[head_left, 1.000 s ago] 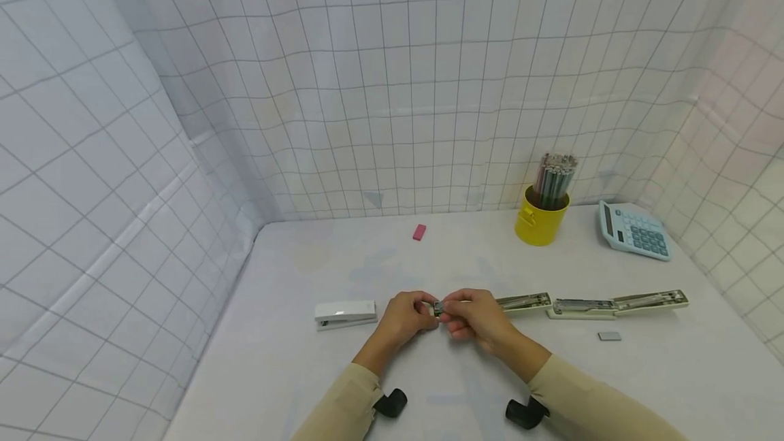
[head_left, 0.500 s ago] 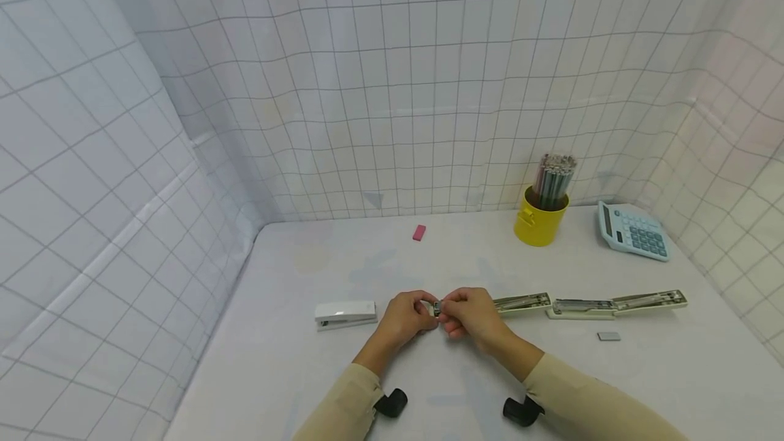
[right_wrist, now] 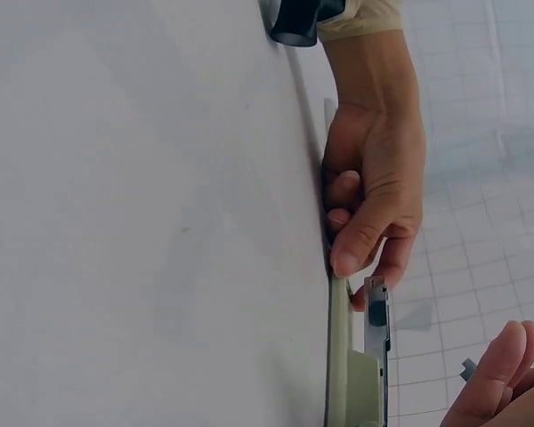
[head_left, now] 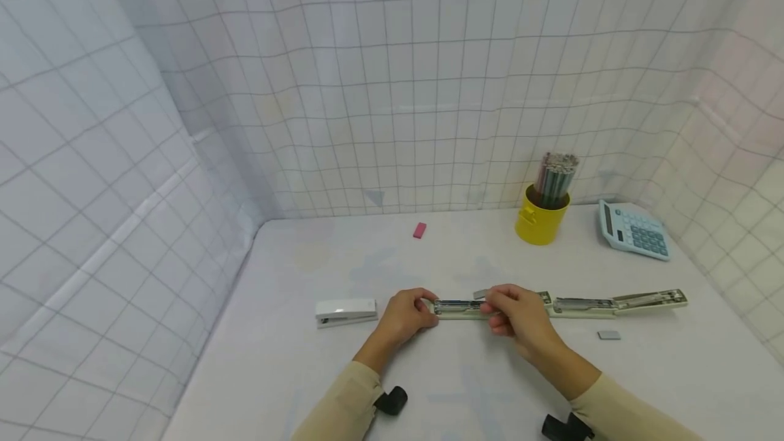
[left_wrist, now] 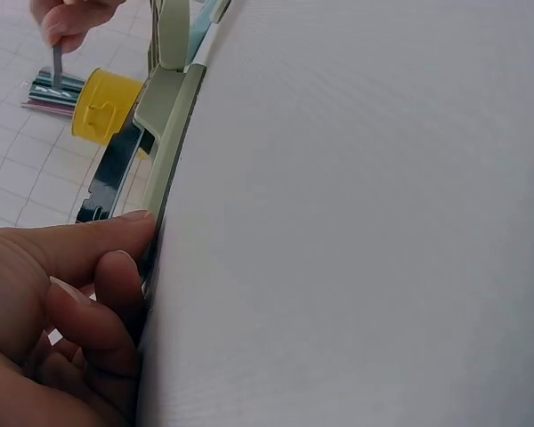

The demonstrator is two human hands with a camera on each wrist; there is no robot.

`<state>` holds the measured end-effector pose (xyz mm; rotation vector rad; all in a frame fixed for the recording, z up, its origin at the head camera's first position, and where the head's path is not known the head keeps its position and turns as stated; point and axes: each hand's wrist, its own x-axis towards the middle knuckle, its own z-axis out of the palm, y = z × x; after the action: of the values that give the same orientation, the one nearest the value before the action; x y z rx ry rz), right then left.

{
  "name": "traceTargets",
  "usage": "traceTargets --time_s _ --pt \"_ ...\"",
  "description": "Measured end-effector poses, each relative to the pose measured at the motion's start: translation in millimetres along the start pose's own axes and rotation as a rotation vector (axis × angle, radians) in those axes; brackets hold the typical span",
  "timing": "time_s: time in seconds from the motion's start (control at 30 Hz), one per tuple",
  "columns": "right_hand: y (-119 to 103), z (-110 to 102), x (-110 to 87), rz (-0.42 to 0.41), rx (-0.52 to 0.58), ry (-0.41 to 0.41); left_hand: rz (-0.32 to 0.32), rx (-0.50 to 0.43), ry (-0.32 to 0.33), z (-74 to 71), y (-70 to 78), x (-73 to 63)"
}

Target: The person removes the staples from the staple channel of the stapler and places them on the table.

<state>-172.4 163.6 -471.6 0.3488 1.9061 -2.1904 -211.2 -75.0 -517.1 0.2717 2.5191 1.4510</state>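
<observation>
A pale green stapler (head_left: pixel 458 315) lies opened out flat on the table, its metal staple channel (head_left: pixel 454 305) facing up. My left hand (head_left: pixel 406 313) grips the left end of its base between thumb and fingers; the left wrist view shows the fingertips at the base's edge (left_wrist: pixel 165 147). Just above the stapler, my right hand (head_left: pixel 523 322) pinches a short grey strip of staples (head_left: pixel 480 294). That strip sticks out past the fingertips in the left wrist view (left_wrist: pixel 57 64). The right hand covers part of the stapler near its hinge.
Another opened stapler (head_left: pixel 584 308) lies to the right, with a grey staple strip (head_left: pixel 609 335) in front of it. A white stapler (head_left: pixel 346 312) sits at left. Behind are a pink eraser (head_left: pixel 419 231), a yellow cup (head_left: pixel 535 229) of pencils (head_left: pixel 557 175) and a blue calculator (head_left: pixel 640 231).
My right hand has moved right and up from the stapler's left end, carrying the staple strip and uncovering the channel. The left hand has stayed in place.
</observation>
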Motion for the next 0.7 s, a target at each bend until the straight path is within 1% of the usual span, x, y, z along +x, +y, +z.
traceTargets --time_s 0.13,0.27,0.4,0.53,0.63,0.7 --pt "11.3 -17.6 -10.9 0.048 0.037 0.006 0.004 0.007 0.007 0.1 0.1 0.0" --pt "29.5 -22.7 -16.1 0.107 0.033 0.001 0.011 0.013 0.012 0.7 0.4 0.1" --pt "42.1 -21.4 -18.5 0.128 -0.025 -0.035 0.015 0.012 0.009 2.4 -0.2 0.5" --pt "46.9 -20.9 -19.3 0.108 -0.119 -0.078 0.017 0.013 0.01 3.6 -2.0 0.0" --pt "47.5 -22.2 -20.0 0.088 -0.205 -0.095 0.015 0.004 0.016 3.3 -2.6 -0.2" --pt "47.4 -23.8 -20.2 0.083 -0.245 -0.103 0.013 -0.004 0.022 2.5 -2.3 -0.3"
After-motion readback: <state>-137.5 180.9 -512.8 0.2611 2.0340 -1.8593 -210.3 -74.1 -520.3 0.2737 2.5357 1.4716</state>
